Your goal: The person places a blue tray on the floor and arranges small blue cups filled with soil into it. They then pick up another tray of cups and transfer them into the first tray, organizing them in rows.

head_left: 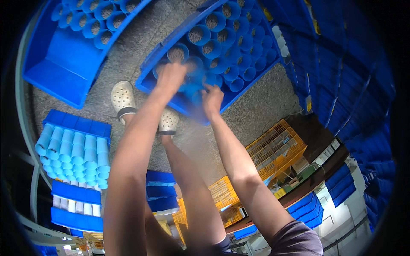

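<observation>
Head view shows grey floor (124, 48) under a blue bin (235, 98), the left hand (171, 79) and right hand (212, 100) blurred over its near end, their grip impossible to tell, among blue cups (206, 32) packed mouth-up, likely to keep grey pellets (197, 37) from spilling.

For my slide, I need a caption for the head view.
Left hand and right hand among blue cups, some holding greyish pellets, in a blue crate.
</observation>
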